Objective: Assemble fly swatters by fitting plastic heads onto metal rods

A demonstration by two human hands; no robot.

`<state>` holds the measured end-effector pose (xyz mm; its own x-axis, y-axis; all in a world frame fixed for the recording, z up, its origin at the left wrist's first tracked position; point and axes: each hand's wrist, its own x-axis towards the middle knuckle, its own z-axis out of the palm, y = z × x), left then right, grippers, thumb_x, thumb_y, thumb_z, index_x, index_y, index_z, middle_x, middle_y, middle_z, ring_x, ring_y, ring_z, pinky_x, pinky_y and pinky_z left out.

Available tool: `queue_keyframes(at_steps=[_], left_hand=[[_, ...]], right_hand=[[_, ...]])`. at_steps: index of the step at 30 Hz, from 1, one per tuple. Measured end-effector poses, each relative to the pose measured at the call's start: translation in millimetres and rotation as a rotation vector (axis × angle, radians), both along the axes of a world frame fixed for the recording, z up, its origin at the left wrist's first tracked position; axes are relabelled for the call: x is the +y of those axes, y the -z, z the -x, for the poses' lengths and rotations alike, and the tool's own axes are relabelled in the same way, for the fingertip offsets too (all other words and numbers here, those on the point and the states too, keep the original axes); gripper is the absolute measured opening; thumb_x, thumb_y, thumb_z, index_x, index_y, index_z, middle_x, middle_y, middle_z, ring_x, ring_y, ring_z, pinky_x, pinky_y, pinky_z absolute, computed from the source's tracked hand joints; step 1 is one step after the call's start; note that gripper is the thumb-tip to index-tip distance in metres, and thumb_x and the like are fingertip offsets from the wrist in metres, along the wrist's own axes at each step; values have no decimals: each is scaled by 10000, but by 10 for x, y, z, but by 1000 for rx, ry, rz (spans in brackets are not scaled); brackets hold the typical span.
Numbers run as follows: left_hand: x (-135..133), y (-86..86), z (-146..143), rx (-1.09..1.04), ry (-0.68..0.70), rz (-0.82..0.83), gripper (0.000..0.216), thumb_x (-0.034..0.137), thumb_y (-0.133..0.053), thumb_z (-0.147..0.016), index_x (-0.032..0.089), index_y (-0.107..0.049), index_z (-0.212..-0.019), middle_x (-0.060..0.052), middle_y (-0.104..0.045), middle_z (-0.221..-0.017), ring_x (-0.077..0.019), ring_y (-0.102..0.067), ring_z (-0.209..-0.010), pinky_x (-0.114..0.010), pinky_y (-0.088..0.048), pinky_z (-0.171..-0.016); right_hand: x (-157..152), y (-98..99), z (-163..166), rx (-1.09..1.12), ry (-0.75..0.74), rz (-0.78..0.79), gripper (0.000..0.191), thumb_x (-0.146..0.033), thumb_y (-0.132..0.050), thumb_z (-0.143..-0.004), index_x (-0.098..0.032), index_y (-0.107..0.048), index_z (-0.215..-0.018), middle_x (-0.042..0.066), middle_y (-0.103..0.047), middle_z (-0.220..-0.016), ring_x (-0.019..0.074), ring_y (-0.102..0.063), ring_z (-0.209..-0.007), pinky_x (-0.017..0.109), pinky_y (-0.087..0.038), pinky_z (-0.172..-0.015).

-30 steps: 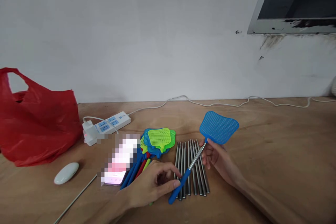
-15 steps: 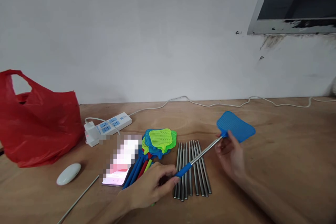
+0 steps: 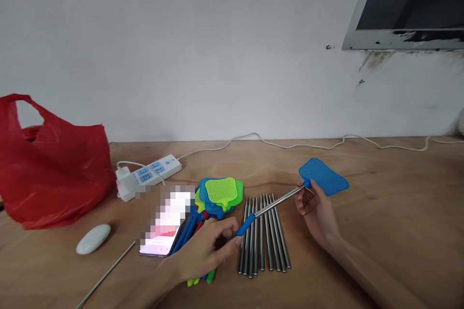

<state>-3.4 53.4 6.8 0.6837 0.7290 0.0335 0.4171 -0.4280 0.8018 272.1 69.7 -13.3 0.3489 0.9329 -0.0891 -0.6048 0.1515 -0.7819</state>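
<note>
I hold a blue fly swatter with a metal shaft and a blue grip across both hands, above the wooden table. My left hand pinches the blue grip end. My right hand pinches the shaft just below the mesh head. Under the shaft lies a row of several bare metal rods. A pile of finished swatters in green and blue lies left of the rods, their handles running under my left hand.
A phone with a lit screen lies beside the pile. A white power strip, a white oval mouse-like object, a loose thin rod and a red plastic bag are at the left. A white cable runs along the wall.
The swatter has swung from steep to nearly level, its head moving right and lower. My right hand followed to the right; my left hand slid to the grip end and rose slightly.
</note>
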Motion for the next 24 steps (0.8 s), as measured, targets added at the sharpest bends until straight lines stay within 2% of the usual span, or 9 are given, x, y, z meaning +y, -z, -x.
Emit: queue_keyframes(at_steps=[12,17,24], left_hand=[[20,-13,7,27,-12,-92,279,423,-418,-999,209,-490,-834,71,-361,-627,-112,-376,-547,-214,-296,-513],[21,-4,27,68,-35,-178,316,461,-368,-1015,219,-519,-878,63,-403,-625,-134,-422,-577,-233,-319,-540],[-8,-46,20,209,-11,-215,339,424,-329,-1035,218,-511,-836,37,-487,-662,-162,-484,-637,-275,-355,-641]], right_hand=[[3,15,5,-47,-5,7,367,-483,-865,-569,-178,-699,-689,-38,-607,-504,88,-515,-395,159,-406,-313],[17,28,6,-102,-14,-2,396,-518,-864,-556,-182,-682,-655,-35,-599,-474,95,-496,-355,170,-380,-281],[-61,-10,87,-165,-116,-50,388,-543,-825,-659,-178,-716,-734,-18,-632,-513,113,-546,-399,181,-411,-324]])
